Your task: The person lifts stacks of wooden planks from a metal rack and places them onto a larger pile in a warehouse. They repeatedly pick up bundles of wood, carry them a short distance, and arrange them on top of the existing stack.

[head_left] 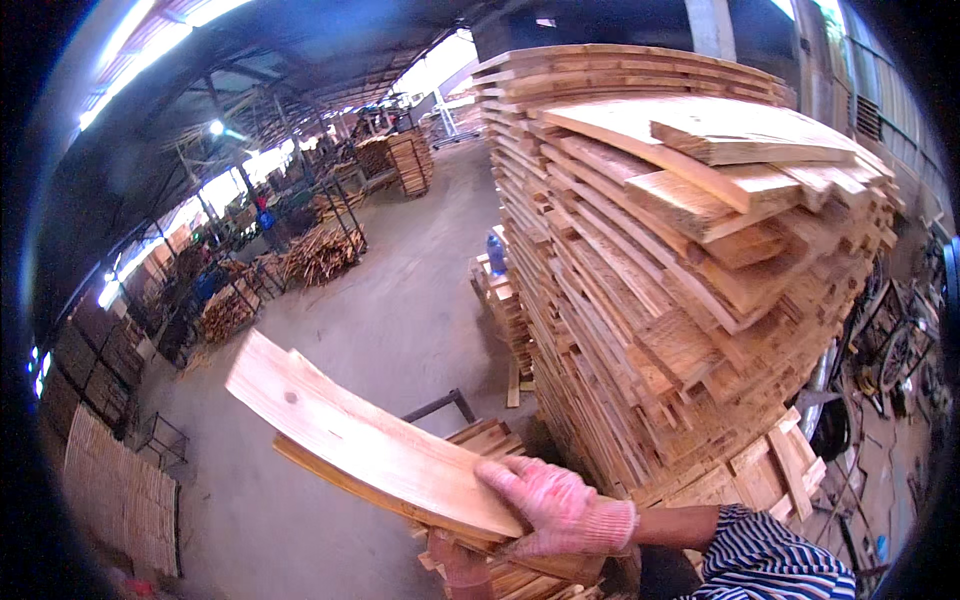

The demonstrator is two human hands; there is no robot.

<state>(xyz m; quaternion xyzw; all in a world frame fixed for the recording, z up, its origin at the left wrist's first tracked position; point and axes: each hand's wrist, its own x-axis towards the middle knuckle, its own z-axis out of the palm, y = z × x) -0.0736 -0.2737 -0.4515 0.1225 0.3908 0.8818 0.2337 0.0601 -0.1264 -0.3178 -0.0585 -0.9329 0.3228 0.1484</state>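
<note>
My right hand, in a pink and white knitted glove, is closed over the near end of some wooden boards. The upper board is pale with a dark knot, and its far end points up and to the left. Beneath it shows the edge of a darker board. Under the near end of these boards is my left hand, mostly covered by them, its fingers hidden. More planks lie low behind and below the held boards.
A tall stack of rough planks rises on the right, loose boards on its top. A blue bottle stands beside it on a lower pile. Wood heaps lie across the concrete floor. Metal scrap and wheels are at far right.
</note>
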